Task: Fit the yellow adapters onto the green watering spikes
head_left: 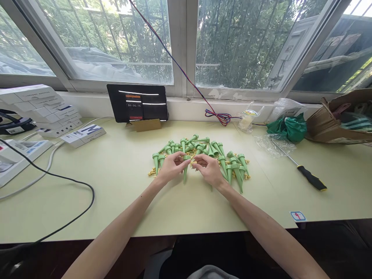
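A pile of several green cone-shaped plastic spikes (221, 157) with small yellow fittings lies in the middle of the pale table (122, 182). My left hand (171, 167) is closed around one green spike (185, 171), which points down toward me. My right hand (209, 169) pinches a small yellow part (192, 162) at the top of that same spike. Both hands meet just in front of the pile, fingertips almost touching.
A tablet (138, 102) showing a timer leans against the window sill. White boxes (46, 106) and a power strip with cables sit at the left. A screwdriver (308, 175), clear bags, a green bag (289, 128) and a cardboard box (340, 118) lie at the right.
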Available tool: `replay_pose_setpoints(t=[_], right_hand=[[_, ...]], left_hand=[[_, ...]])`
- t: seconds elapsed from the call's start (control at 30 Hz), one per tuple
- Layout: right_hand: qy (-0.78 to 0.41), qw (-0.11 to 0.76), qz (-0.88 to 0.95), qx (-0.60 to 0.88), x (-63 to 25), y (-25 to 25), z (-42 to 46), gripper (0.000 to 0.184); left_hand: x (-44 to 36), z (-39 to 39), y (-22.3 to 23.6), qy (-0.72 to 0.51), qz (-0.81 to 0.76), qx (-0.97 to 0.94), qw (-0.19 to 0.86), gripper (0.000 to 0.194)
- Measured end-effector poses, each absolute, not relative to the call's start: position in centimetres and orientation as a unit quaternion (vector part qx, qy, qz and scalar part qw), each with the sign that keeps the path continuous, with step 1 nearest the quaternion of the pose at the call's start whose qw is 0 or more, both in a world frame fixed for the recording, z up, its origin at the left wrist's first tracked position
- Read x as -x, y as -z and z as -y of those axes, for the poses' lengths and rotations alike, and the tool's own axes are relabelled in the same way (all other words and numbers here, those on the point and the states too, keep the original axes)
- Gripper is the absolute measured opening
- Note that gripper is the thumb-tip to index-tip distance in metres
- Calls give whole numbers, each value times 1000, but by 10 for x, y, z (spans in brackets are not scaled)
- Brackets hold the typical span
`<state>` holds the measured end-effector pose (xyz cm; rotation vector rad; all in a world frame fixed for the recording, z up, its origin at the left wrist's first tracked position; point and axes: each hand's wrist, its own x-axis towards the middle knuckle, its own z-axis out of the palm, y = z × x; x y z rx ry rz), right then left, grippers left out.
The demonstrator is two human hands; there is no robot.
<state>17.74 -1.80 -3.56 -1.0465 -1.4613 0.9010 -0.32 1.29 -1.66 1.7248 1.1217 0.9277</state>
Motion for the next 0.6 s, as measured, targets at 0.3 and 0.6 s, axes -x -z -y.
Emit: replay_pose_setpoints(t=[0.3,0.6], right_hand=[[-361,528,617,458,-179,33,18,23],[-395,546,607,422,-177,36,18,25]], left_hand=[[4,-15,20,-373,-437,-693,435,32],[3,-15,20,-373,-451,-691,424,36]])
